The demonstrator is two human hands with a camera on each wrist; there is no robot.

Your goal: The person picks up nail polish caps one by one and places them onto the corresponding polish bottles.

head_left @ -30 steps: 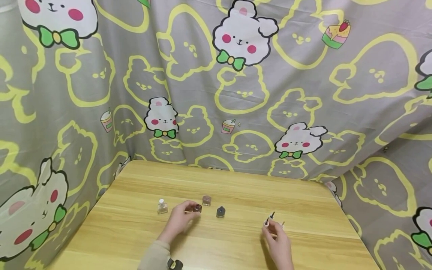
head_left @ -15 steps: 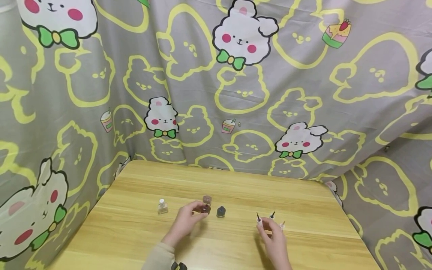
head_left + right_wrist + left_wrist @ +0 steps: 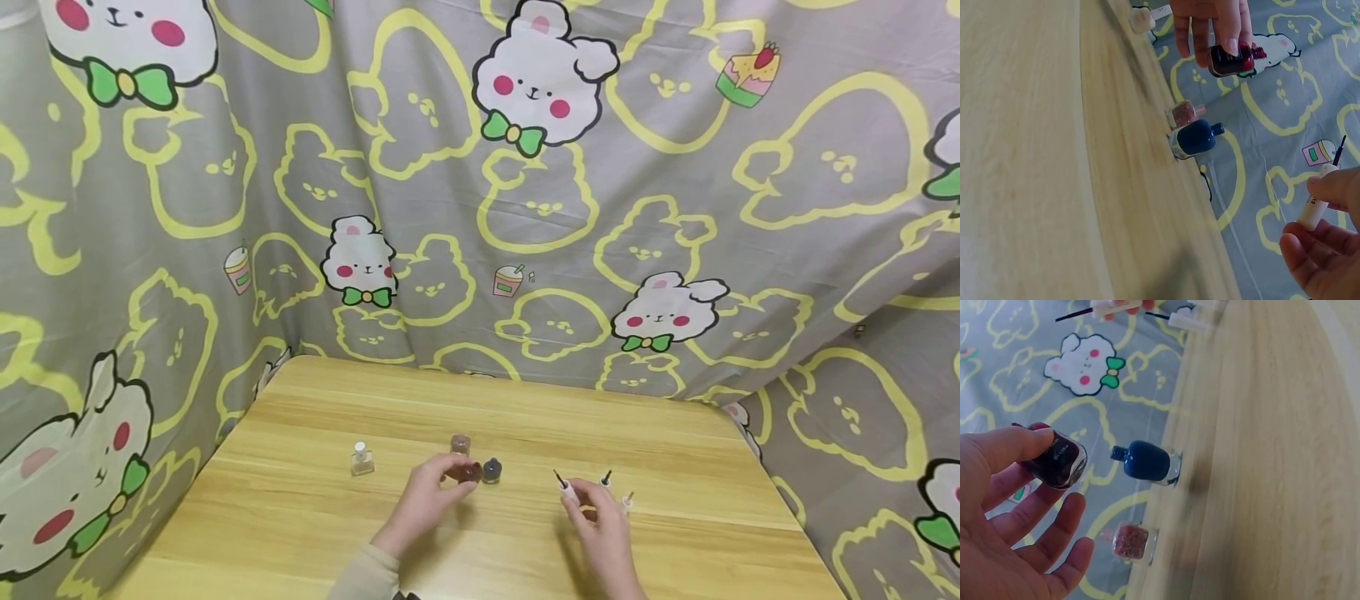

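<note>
The left hand (image 3: pixel 431 493) pinches the dark red bottle (image 3: pixel 1063 461) between its thumb and forefinger, the other fingers fanned loosely; the bottle sits at the fingertips, its uncapped neck pointing upward. The head view is too small to settle whether its base clears the wood, but both wrist views seem to show it raised. The right hand (image 3: pixel 606 529), some way to the right, grips a white brush cap (image 3: pixel 1314 209) between thumb and fingers, its dark brush tilting up and leftward, apart from the red bottle. Just right of the red bottle stands a dark blue bottle (image 3: pixel 491 472), with a pink glittery bottle (image 3: pixel 1130 542) behind the left fingertips. A clear bottle (image 3: pixel 362 462) with a white cap stands left of that hand. Two more brush caps (image 3: pixel 605 480) stand by the right fingers, brushes up, on the wooden table (image 3: pixel 697 467).
</note>
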